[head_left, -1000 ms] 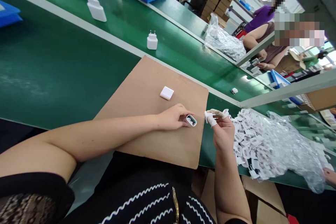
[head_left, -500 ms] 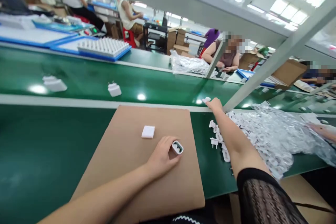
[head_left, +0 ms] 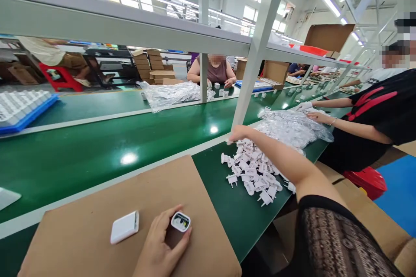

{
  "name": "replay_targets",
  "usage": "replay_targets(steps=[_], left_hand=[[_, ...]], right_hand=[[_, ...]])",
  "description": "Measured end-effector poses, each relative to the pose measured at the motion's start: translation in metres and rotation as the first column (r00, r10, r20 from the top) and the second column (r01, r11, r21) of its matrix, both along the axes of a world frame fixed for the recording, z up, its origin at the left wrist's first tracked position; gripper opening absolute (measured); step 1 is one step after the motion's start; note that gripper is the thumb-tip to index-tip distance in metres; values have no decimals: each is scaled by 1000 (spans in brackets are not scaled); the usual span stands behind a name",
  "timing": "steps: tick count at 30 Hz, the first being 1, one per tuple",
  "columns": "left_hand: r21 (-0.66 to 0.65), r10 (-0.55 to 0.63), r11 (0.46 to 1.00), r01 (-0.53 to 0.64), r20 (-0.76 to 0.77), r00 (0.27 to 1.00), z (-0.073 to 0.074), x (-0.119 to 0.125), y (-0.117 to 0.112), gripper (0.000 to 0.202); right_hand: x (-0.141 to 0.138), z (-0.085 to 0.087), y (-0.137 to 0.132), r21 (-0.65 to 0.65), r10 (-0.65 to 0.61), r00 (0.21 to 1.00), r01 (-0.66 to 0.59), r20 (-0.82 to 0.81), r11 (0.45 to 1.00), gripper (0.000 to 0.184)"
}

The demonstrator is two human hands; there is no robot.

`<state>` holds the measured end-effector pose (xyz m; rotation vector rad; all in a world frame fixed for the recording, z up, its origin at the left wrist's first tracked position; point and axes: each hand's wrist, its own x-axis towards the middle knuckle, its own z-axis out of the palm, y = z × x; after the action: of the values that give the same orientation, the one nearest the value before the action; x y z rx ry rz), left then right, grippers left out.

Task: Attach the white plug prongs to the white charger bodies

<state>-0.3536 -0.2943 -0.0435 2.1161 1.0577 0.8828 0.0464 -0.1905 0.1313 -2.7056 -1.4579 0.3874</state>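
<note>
My left hand [head_left: 162, 240] is wrapped round a white charger housing [head_left: 180, 221], its open end facing up with circuit parts showing inside. Beside that hand, a second white charger housing [head_left: 125, 227] lies on the cardboard sheet [head_left: 97, 194]. My right hand [head_left: 239, 133] is at the far edge of a heap of white plug pieces [head_left: 256, 171], its fingers bent down and together. Their tips are blurred and partly hidden, so I cannot make out what they hold, if anything.
Beyond the cardboard runs a green belt [head_left: 169, 132]. A slanting post [head_left: 250, 60] rises behind my right hand. Clear plastic bags [head_left: 286, 127] lie past the heap, with a co-worker's hands [head_left: 320, 116] on them. Another person [head_left: 216, 71] sits across the belt.
My view has turned to the right. My right hand has drawn back from above the green belt to the heap's edge. The left hand keeps hold of its housing.
</note>
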Motion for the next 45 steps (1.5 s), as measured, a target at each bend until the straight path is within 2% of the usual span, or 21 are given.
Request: replay_targets(steps=[2,5,7,8,9,11,13,14,15,17,19,21,22,23,25,27,29,33,35,42,45], left_hand=[[-20,8,1000,-8,5,1000,0,1,0,47],[-44,12,999,-11,18,1000,2,4,-1,50],[-59,50,997,-47,38,998,4,7,-3,58],[-67,83,995,-80,45,996,6,8,-3,64],[-78,117,991,-113,47,992,8,10,-4,70],[-105,153,983,-148,43,987,10,11,-4,72],[-135,123,984,-115,51,991,11,10,-2,62],[-142,89,987,-79,65,994,10,8,-1,57],[-147,45,989,-33,80,996,10,7,1,53],[-161,-27,986,44,110,994,11,3,3,51],[-184,-23,982,49,138,990,15,2,3,56],[-200,37,980,-3,164,986,23,3,1,53],[-202,44,979,-7,175,984,27,4,0,44],[-203,18,979,21,190,982,31,5,1,32],[-203,-34,976,82,229,973,37,5,5,23],[-206,-47,973,103,260,964,39,3,9,22],[-213,-34,973,95,274,961,38,1,11,25],[-207,-39,973,106,305,951,35,0,12,21],[-187,-55,975,119,317,947,34,1,12,18],[-188,-46,976,110,314,948,34,0,13,11],[-183,-36,978,99,320,947,34,1,14,10]], right_hand=[[38,41,-38,2,-106,989,107,102,994,39],[73,93,-78,109,-280,919,259,279,960,62],[72,106,-91,134,-301,905,273,300,953,65],[63,105,-94,124,-269,921,243,282,962,61],[50,98,-97,105,-211,946,190,248,976,55],[14,73,-104,66,-31,989,21,144,998,43],[-25,39,-117,73,195,981,-195,-2,978,45],[-43,23,-124,160,366,913,-340,-181,927,50],[-61,7,-131,262,490,798,-419,-350,870,54],[-90,-17,-142,430,578,624,-390,-526,814,44],[-113,-31,-147,521,614,544,-338,-572,784,25],[-131,-40,-145,563,640,540,-330,-546,758,18],[-139,-43,-143,579,648,557,-328,-519,746,19],[-145,-46,-139,600,650,583,-318,-487,734,21],[-157,-53,-132,647,655,624,-295,-426,703,23],[-169,-61,-126,682,679,629,-305,-380,665,23],[-179,-68,-123,692,726,610,-374,-318,618,23],[-197,-79,-120,657,816,553,-554,-169,512,28],[-202,-83,-118,629,836,538,-614,-107,476,30],[-204,-84,-112,482,863,494,-785,108,389,32],[-206,-82,-112,432,841,499,-818,208,379,28]])
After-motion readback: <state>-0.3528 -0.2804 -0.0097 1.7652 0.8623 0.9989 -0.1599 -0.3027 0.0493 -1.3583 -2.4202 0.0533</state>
